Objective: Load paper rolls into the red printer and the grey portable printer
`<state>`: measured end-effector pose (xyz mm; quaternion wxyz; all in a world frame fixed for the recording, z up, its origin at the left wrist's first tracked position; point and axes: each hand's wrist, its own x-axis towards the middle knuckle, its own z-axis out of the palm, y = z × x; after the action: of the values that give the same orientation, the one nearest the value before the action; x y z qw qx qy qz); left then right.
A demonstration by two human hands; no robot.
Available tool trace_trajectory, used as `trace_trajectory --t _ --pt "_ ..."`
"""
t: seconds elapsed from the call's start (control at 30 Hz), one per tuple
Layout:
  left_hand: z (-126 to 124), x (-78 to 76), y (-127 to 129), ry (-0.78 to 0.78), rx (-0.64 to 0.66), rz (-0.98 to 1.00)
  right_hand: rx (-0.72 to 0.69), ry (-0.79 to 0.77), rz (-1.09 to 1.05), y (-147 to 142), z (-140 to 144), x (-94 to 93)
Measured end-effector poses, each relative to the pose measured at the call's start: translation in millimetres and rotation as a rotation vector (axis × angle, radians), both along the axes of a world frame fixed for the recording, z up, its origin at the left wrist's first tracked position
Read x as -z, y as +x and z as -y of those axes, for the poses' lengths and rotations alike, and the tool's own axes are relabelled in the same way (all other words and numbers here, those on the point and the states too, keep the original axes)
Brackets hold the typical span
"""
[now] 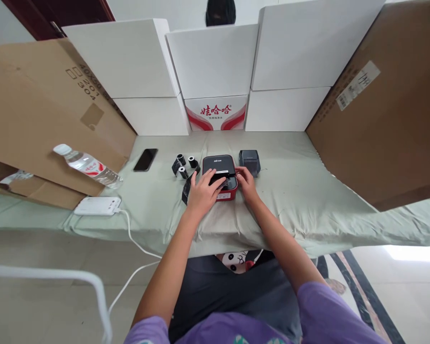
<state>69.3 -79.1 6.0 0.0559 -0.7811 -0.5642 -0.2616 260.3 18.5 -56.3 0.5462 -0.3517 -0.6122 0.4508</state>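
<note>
A small boxy device with a black lid and red sides (220,163) sits before me on the cloth, a white label on its lower front. It looks like a compact printer. My left hand (202,192) lies over its front half with fingers spread, the fingertips touching a dark recessed part. At the device's right side, my right hand (247,184) has its fingers curled against the edge. Several small black rolls with pale cores (183,172) stand left of the device. A black crumpled-looking piece (186,191) is beside my left hand. Right of the device rests a dark, smoky plastic part (249,162).
White boxes (215,62) wall off the back; brown cardboard flanks the left (39,105) and right (390,110). A phone (145,159), a tilted water bottle (89,166) and a white power bank (96,206) with a cable lie left. The table's front edge is close to me.
</note>
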Motion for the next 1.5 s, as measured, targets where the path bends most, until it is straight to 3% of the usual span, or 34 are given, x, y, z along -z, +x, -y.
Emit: trace_trajectory --t 0.17,0.4,0.5,0.67,0.77,0.83,1.0,1.13,1.2,1.3,1.5 --pt "1.6 7.4 3.5 -0.003 0.0 0.026 -0.021 0.015 0.003 -5.6 -0.5 3.4" --pt "4.0 16.3 6.2 0.009 -0.018 0.211 -0.098 -0.186 -0.045 -15.3 -6.4 14.7" --pt "0.3 16.3 11.8 0.061 -0.023 0.394 -0.105 -0.235 -0.072 -17.2 -9.1 16.8" --pt "-11.5 18.0 14.5 0.035 -0.149 0.719 -0.066 -0.177 -0.057 -23.8 -15.9 20.2" --pt "-23.3 29.8 6.6 0.056 -0.284 0.847 -0.035 -0.17 -0.064 -25.8 -16.5 21.2" --pt "-32.8 42.1 2.0 -0.011 -0.328 0.969 -0.021 -0.173 -0.099 -26.7 -14.6 20.1" --pt "-45.1 64.7 -0.4 -0.253 -0.134 1.389 0.03 -0.197 -0.274 -33.8 -5.5 15.6" --pt "-43.7 62.0 -6.0 -0.345 0.049 1.666 0.1 -0.194 -0.385 -38.4 -0.8 16.5" --pt "-44.4 57.3 -9.1 -0.389 0.07 1.755 0.096 -0.173 -0.395 -38.2 -1.6 17.8" --pt "-47.4 50.5 -8.5 -0.423 0.012 1.82 0.069 -0.153 -0.354 -36.4 -5.5 19.2" --pt "-51.2 44.1 0.7 -0.306 -0.145 1.821 0.07 -0.159 -0.342 -34.7 -13.9 21.3"
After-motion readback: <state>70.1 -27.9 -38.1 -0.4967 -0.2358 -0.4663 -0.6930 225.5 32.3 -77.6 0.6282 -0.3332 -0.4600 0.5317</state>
